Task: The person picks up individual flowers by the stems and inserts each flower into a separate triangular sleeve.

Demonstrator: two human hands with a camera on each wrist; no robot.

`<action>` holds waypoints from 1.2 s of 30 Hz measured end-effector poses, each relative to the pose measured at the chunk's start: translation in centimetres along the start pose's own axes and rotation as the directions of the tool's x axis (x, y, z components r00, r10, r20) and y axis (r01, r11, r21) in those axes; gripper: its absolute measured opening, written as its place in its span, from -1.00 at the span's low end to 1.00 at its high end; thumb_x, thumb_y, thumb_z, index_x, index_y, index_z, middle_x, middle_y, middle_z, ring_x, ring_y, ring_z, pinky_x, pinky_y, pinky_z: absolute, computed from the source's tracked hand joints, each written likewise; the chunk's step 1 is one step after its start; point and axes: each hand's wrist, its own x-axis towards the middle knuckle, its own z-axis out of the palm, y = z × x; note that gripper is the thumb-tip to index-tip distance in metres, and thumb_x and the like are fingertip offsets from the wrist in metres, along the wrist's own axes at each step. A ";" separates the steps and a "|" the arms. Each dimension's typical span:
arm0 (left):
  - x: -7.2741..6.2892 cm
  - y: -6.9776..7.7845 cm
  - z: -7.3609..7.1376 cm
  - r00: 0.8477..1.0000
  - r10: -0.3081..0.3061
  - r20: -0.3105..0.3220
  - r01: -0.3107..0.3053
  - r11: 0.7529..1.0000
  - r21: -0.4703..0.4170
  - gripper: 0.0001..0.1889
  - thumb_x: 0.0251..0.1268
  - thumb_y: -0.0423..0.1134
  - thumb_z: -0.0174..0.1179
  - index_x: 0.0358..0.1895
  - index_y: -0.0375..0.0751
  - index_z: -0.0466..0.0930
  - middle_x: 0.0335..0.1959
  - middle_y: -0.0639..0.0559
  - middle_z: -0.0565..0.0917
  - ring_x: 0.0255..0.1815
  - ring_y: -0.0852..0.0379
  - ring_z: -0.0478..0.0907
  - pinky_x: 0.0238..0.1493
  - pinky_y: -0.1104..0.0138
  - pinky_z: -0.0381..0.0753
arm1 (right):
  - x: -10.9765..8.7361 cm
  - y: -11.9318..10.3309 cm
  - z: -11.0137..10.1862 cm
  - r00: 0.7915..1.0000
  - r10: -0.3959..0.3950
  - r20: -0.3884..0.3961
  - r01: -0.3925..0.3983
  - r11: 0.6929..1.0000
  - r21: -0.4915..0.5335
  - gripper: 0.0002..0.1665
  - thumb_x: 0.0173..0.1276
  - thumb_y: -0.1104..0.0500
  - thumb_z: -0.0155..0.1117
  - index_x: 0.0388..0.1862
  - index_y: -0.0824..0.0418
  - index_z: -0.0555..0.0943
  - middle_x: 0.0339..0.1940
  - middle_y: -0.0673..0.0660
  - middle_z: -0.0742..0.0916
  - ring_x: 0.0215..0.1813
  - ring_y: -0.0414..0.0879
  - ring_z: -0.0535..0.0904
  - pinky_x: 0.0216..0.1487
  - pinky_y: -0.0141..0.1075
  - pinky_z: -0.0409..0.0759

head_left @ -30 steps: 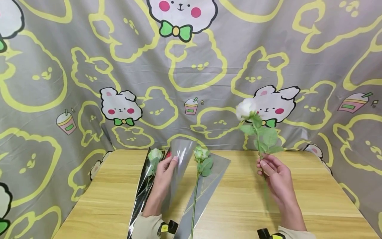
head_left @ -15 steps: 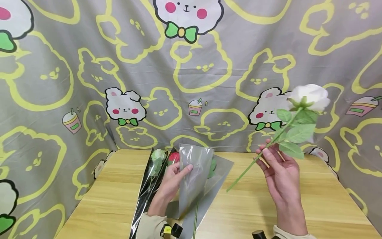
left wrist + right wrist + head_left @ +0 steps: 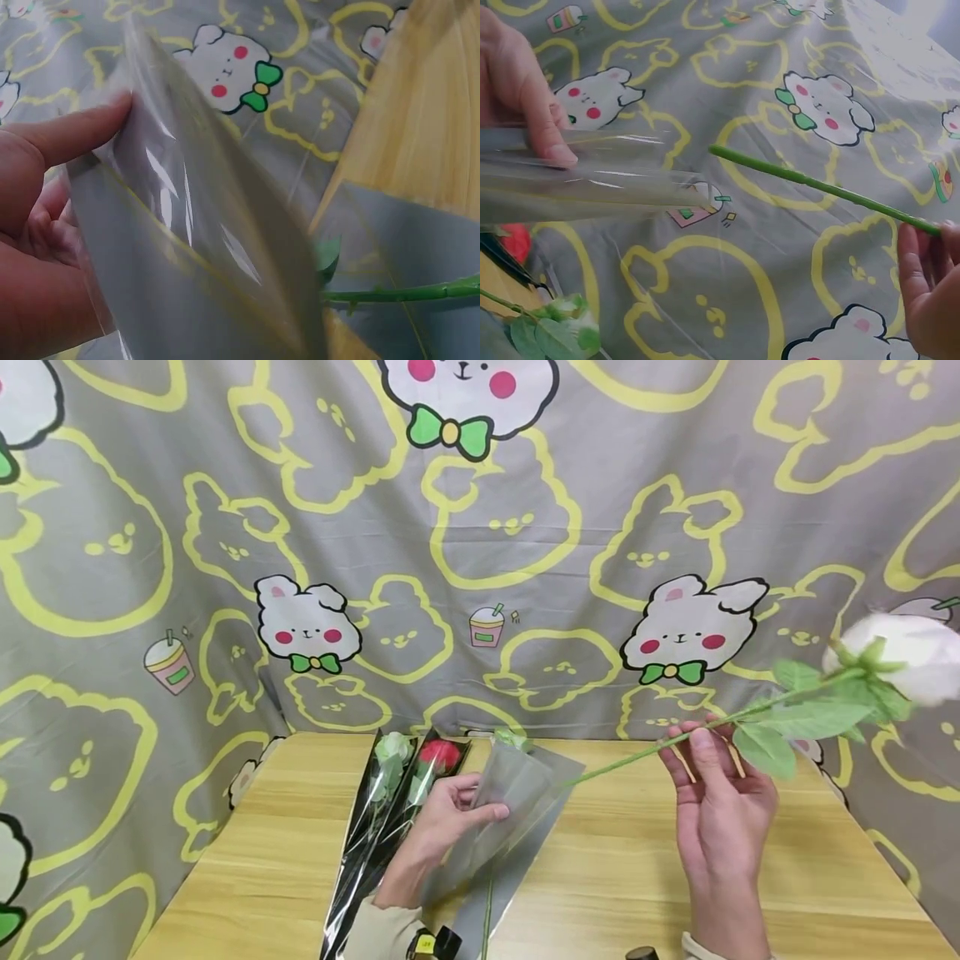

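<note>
My left hand [image 3: 453, 818] holds a clear grey flower sleeve [image 3: 517, 789], thumb on its front face. In the left wrist view the sleeve [image 3: 187, 217] bulges at its mouth. My right hand [image 3: 723, 810] pinches the green stem of a white artificial rose [image 3: 907, 656], held in the air with its head to the far right. The bare stem [image 3: 802, 178] slants left, its cut end pointing at the sleeve's mouth. In the right wrist view a gap shows between that end and the sleeve.
At the table's left lie a pale green rose [image 3: 390, 764] and a red rose [image 3: 440, 757] in black-backed sleeves. Behind the held sleeve, a green-white rose [image 3: 512, 739] lies over a flat grey sleeve [image 3: 536, 843]. A patterned curtain [image 3: 510, 552] hangs behind the table [image 3: 622, 860].
The white rose has swung from upright to nearly level, its head moving right and its stem end turning left. My left hand has moved right with the sleeve, uncovering the red rose.
</note>
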 end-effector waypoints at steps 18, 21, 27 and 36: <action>-0.2 0.6 0.8 0.997 0.075 -0.024 -0.072 0.992 0.104 -0.60 0.00 -0.45 0.58 -0.03 -0.37 0.73 -0.19 -0.21 0.80 -0.26 0.09 0.75 -0.22 0.33 0.67 | -0.7 0.5 0.4 0.963 -0.241 0.116 0.255 0.959 -0.125 -0.57 0.30 0.57 0.32 0.10 0.71 0.43 -0.31 0.36 0.76 -0.24 0.14 0.73 -0.22 -0.11 0.76; -0.2 0.7 0.8 0.996 0.083 -0.042 -0.079 0.992 0.101 -0.60 0.00 -0.45 0.58 -0.03 -0.36 0.72 -0.19 -0.20 0.80 -0.27 0.10 0.75 -0.22 0.33 0.67 | -0.6 0.4 0.4 0.965 -0.218 0.143 0.238 0.961 -0.141 -0.66 0.29 0.61 0.30 0.01 0.70 0.46 -0.32 0.37 0.75 -0.27 0.15 0.74 -0.24 -0.11 0.75; -0.3 0.8 1.2 0.993 0.113 -0.044 -0.108 0.990 0.091 -0.61 0.03 -0.45 0.56 -0.01 -0.37 0.72 -0.20 -0.22 0.80 -0.30 0.12 0.74 -0.26 0.35 0.66 | -1.4 1.1 0.7 0.977 -0.070 0.203 0.132 0.942 -0.310 -0.75 0.29 0.62 0.28 -0.05 0.65 0.55 -0.26 0.36 0.77 -0.22 0.12 0.78 -0.16 -0.08 0.74; -0.5 1.3 1.7 0.994 0.100 -0.049 -0.097 0.993 0.069 -0.62 0.04 -0.46 0.54 -0.01 -0.36 0.72 -0.19 -0.21 0.80 -0.29 0.12 0.73 -0.25 0.36 0.66 | -2.8 3.2 1.2 0.960 -0.001 0.281 0.188 0.747 -0.637 -0.82 0.28 0.48 0.43 -0.21 0.57 0.62 -0.35 0.22 0.81 -0.28 -0.07 0.79 -0.07 -0.33 0.70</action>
